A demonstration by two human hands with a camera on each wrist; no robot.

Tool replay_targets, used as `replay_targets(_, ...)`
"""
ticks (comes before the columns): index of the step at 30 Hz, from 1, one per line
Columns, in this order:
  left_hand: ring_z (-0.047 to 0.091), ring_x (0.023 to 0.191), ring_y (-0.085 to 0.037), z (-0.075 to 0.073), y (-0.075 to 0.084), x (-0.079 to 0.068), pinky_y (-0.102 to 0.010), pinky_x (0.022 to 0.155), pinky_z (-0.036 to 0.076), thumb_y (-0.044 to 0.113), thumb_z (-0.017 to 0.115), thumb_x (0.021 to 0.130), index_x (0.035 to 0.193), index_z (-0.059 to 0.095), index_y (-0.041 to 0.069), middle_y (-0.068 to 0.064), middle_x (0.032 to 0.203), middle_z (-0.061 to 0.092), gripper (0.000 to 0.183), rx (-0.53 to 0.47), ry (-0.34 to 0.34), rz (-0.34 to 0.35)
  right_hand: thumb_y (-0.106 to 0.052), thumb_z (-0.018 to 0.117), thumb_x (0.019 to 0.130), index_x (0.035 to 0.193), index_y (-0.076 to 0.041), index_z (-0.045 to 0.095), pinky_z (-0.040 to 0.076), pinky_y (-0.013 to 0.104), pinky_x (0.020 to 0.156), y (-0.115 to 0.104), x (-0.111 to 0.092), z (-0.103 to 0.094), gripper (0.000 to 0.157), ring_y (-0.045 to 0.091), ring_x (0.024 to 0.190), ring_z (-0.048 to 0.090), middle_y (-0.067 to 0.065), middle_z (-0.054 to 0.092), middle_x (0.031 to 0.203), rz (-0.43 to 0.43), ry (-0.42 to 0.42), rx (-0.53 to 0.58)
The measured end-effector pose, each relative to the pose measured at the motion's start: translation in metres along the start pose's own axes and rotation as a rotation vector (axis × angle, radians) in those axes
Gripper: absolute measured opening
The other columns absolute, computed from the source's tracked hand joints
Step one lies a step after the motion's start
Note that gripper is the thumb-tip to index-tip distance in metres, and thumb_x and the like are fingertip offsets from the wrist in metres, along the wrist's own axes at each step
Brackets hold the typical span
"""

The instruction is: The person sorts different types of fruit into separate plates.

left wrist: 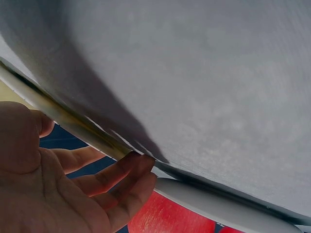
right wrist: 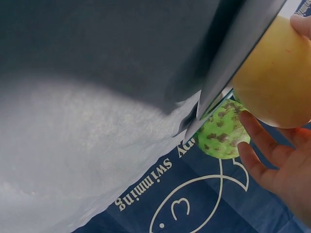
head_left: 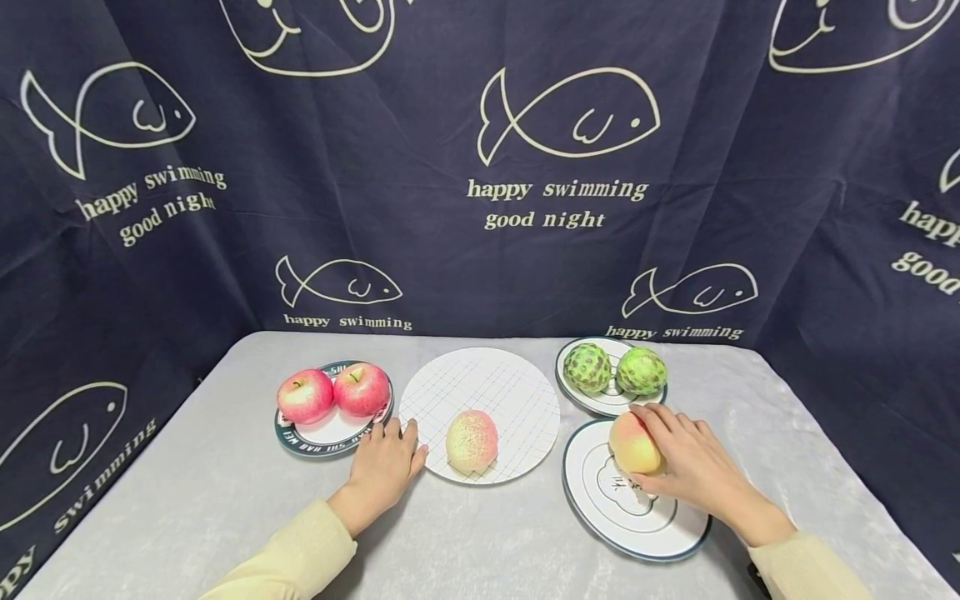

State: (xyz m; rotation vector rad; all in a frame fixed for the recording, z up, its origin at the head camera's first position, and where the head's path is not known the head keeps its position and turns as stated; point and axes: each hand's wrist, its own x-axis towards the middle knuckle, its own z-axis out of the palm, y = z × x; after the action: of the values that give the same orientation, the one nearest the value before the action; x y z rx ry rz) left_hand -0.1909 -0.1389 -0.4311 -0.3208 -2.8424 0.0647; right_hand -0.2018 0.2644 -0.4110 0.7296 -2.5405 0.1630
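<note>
My right hand holds a yellow-pink peach between thumb and fingers, over a white plate with a dark rim. In the right wrist view the peach sits close to the plate; whether it touches is not clear. A second peach lies on the round white plate with thin grid lines in the middle. Between that plate and the apple plate, my left hand rests with loose fingers and holds nothing. Its fingertips are close to both plate edges.
Two red apples lie on the left plate with a green patterned rim. Behind the right plate, two green custard apples share a smaller plate. A pale grey cloth covers the table. Dark blue fish-print curtains surround it.
</note>
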Motion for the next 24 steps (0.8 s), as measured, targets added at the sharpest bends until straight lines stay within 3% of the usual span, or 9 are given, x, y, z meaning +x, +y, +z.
replay_targets(24, 0.054, 0.085, -0.034, 0.004, -0.002, 0.001, -0.046, 0.075, 0.045, 0.036, 0.051, 0.089, 0.114, 0.057, 0.003, -0.017, 0.095, 0.056, 0.042, 0.016, 0.008, 0.012, -0.043, 0.076, 0.059, 0.127, -0.007, 0.048, 0.035, 0.040, 0.075, -0.005, 0.010, 0.001, 0.082, 0.029, 0.096, 0.050, 0.009, 0.052, 0.120, -0.019, 0.017, 0.043)
